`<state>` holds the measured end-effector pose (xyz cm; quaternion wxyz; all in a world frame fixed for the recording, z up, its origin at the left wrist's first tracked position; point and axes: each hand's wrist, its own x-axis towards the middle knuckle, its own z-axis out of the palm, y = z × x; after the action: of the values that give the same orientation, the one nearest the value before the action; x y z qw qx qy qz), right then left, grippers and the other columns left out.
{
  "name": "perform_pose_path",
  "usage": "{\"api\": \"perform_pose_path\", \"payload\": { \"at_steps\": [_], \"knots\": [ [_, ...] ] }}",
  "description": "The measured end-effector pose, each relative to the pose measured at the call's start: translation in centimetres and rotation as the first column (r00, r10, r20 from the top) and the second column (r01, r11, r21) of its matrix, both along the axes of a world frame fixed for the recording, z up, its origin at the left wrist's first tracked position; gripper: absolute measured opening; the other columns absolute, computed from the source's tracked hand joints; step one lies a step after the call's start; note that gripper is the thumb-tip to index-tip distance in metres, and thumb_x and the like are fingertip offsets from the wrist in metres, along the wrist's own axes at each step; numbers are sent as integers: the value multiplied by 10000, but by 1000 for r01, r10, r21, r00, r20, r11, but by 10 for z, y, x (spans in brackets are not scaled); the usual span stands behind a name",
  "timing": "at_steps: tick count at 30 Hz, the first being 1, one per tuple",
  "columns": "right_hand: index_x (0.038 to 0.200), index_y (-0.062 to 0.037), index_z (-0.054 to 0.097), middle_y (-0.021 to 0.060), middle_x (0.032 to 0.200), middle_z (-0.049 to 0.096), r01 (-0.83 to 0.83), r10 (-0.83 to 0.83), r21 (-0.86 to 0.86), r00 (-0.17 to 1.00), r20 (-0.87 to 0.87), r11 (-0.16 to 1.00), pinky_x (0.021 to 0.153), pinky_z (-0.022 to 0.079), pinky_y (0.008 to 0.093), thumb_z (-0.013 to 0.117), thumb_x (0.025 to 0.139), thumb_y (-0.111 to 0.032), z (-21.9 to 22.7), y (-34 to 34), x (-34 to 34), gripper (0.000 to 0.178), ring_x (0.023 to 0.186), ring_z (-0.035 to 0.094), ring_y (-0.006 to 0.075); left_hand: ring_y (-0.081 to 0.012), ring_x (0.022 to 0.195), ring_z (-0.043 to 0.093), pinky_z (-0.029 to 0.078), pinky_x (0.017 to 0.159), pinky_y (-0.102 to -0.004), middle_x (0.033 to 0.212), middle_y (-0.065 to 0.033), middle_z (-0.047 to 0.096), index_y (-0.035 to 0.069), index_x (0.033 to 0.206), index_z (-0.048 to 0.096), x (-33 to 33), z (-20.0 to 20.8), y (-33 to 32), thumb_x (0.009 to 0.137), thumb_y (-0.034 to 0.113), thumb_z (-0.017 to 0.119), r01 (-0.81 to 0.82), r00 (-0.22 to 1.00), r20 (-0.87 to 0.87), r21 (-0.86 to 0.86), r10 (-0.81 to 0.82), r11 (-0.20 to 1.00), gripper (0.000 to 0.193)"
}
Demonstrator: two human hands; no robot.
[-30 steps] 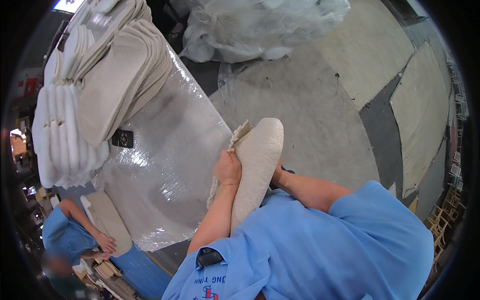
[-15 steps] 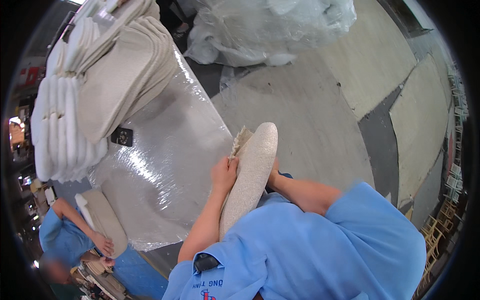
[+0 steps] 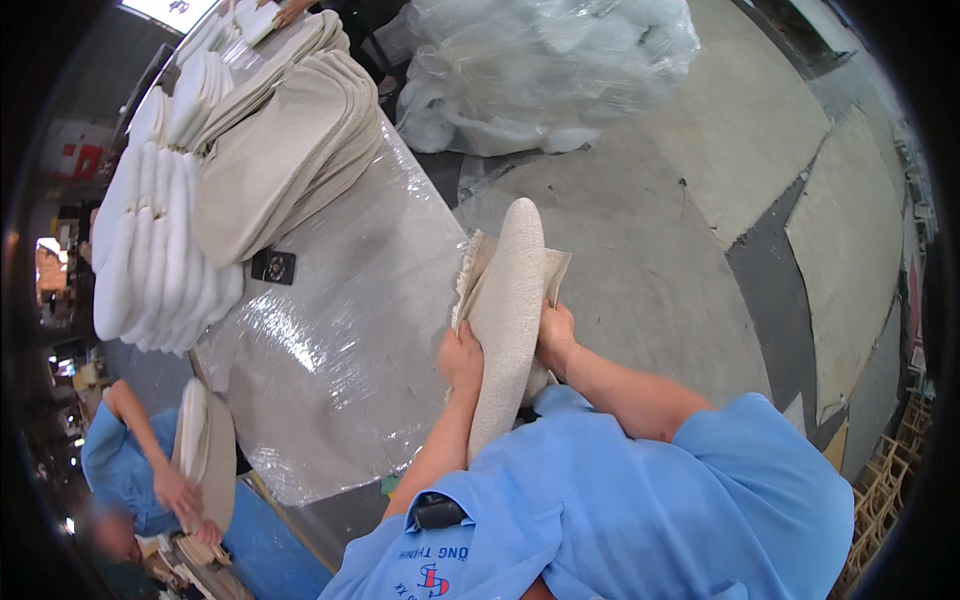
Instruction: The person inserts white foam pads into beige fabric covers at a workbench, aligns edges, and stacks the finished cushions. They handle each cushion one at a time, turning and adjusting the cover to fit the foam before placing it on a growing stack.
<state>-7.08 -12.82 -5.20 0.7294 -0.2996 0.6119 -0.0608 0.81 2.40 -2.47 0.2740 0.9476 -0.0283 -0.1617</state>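
Note:
A beige fabric-covered cushion (image 3: 512,310) stands on edge in front of my body, its rounded end pointing away from me. Loose cover fabric (image 3: 466,278) with a frayed edge hangs along its left side. Another fabric flap (image 3: 561,266) sticks out on the right. My left hand (image 3: 462,356) is closed on the cover at the left face, fingers pinching the cloth. On the other side, my right hand (image 3: 556,332) grips the cover near the right flap. The cushion's near end rests against my blue shirt.
A plastic-wrapped table (image 3: 330,370) lies to my left, bearing stacked beige covers (image 3: 290,150), white padding pieces (image 3: 150,260) and a small dark device (image 3: 273,267). At lower left a co-worker handles a cushion (image 3: 205,450). Ahead sits a plastic-wrapped bundle (image 3: 545,75).
The cushion has turned more upright, and the right flap and my right hand have come into sight. My view has shifted. The co-worker's cushion has tilted more upright.

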Motion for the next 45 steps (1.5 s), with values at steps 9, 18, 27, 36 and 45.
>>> {"api": "perform_pose_path", "payload": {
  "at_steps": [9,18,27,36,45],
  "knots": [
    [1221,61,695,284,1181,731,65,-72,-108,995,-62,992,964,512,481,543,1056,-495,-3,-16,32,600,1114,698,414,-526,919,679,507,825,-593,960,-320,712,-40,996,653,23,15,-33,1082,374,550,26,999,-36,-92,-30,995,435],
    [1192,84,734,329,1157,740,-369,279,-335,917,-287,867,983,502,505,446,1042,-618,-33,-22,39,774,1141,693,478,-525,947,693,521,837,-593,985,-318,723,-21,1022,653,25,23,-38,1080,408,538,22,982,-190,56,-11,998,448],
    [1337,80,665,320,1297,700,-349,267,-377,930,-253,858,1067,479,496,468,1079,-533,40,-36,89,694,1257,648,474,-522,912,706,538,817,-593,957,-315,728,-12,1029,672,47,-5,-26,1075,445,531,-42,995,-91,-128,30,991,481],
    [1207,76,712,338,1219,710,-596,407,-358,778,-479,719,1025,497,524,476,1081,-488,16,-6,52,624,1182,664,501,-534,869,704,535,755,-629,911,-291,736,46,1030,602,28,2,-31,1085,464,511,-61,998,-13,59,61,996,432],
    [1145,26,718,333,1185,708,-597,435,-514,802,-409,616,985,508,555,454,1092,-510,2,-8,53,600,1136,659,524,-512,949,711,539,841,-591,1000,-284,746,49,1179,600,32,19,-30,1095,460,518,-4,988,-155,50,12,999,427]
  ]
}}
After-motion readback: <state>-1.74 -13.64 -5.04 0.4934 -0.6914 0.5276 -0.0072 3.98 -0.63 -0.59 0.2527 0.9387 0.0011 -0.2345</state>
